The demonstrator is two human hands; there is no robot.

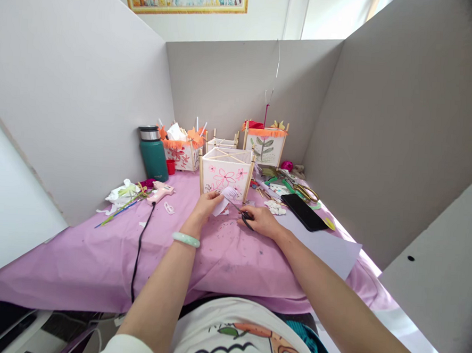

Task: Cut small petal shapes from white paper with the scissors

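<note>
My left hand pinches a small piece of white paper just in front of a square paper lantern with pink flowers drawn on it. A pale green bangle sits on that wrist. My right hand is closed round small black-handled scissors, whose blades point left towards the paper. Both hands hover low over the purple tablecloth.
A green flask, a pink glue gun with its black cable, more lanterns, gold-handled scissors, a black phone and a lilac sheet lie around. Grey partition walls close in three sides.
</note>
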